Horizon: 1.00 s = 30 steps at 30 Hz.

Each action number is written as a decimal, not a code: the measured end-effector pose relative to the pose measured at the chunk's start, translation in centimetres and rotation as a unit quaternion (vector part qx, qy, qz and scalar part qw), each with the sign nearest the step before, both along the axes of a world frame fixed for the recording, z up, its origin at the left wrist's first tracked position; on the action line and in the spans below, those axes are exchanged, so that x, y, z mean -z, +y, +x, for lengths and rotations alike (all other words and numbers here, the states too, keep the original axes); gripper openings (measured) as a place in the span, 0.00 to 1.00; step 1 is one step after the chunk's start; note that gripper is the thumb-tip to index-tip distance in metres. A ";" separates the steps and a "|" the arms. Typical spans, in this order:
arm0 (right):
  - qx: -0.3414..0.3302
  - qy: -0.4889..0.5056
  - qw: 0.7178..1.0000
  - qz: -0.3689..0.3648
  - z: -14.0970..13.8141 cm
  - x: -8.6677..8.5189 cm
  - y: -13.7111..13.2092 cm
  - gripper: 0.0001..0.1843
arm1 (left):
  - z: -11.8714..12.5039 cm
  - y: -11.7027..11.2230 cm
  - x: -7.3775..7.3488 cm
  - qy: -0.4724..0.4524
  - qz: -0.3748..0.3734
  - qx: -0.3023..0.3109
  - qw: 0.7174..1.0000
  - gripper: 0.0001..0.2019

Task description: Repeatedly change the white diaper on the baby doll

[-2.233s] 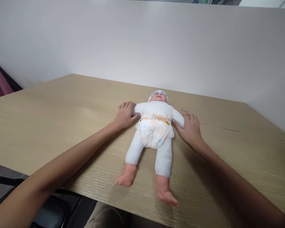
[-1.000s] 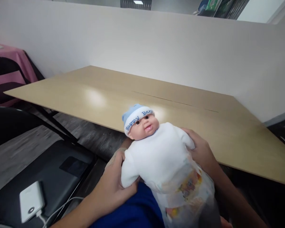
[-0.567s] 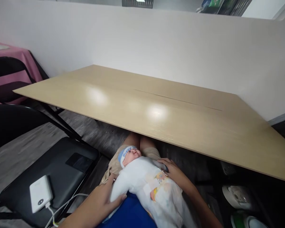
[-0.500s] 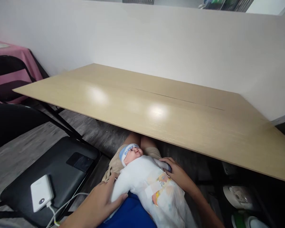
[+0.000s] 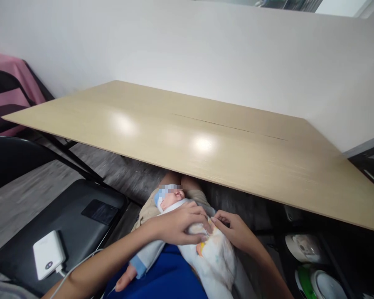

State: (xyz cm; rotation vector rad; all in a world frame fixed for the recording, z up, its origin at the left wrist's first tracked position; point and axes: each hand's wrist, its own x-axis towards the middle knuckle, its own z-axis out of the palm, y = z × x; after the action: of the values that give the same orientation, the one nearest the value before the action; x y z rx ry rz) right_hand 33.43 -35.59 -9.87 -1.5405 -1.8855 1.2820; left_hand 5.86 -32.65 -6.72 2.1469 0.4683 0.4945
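Note:
On my lap, a baby doll (image 5: 171,203) lies on its back in white clothes and a blue-and-white cap. My left hand (image 5: 187,224) reaches across its chest, thumb and fingers closing on the white garment with orange and yellow prints (image 5: 218,245) around its middle. My right hand (image 5: 232,228) is at the far side of the same garment, with thumb and fingertips pinched at its upper edge. What the fingertips grip is partly hidden. The doll's near arm (image 5: 126,277), with a blue cuff, rests free on my blue shirt (image 5: 162,274).
Just beyond my knees runs the edge of a wooden table (image 5: 156,120). At left, a black chair seat (image 5: 18,245) bears a white power bank (image 5: 48,253) with a cable and a dark phone (image 5: 99,211). White round items (image 5: 303,248) stand at lower right.
My left hand has left the doll's near arm and moved right onto its printed garment, exposing that arm. My right hand has shifted slightly from the far arm to the garment's edge.

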 end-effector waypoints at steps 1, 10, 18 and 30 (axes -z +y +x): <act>0.007 0.001 1.000 0.004 0.3 0.6 0.1 0.21 | 0.3 0.3 0.7 -0.008 -0.007 0.004 1.000 0.13; 0.109 -0.029 0.993 0.043 3.3 4.3 1.1 0.22 | -0.4 -0.4 2.4 -0.079 -0.083 -0.042 0.993 0.09; -0.142 0.059 0.984 0.090 -3.1 -3.4 -0.2 0.15 | -4.1 -3.4 1.6 -0.121 -0.115 -0.049 0.985 0.14; -0.072 -0.057 0.990 -0.111 4.7 -5.3 -7.8 0.47 | 3.4 1.3 -1.3 0.041 0.024 0.009 0.999 0.22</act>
State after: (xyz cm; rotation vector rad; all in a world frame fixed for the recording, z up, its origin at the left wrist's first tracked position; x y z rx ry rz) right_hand 38.12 -43.37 -4.62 -1.6434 -2.0149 1.5428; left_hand 9.24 -31.36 -5.38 2.2222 0.4872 0.4131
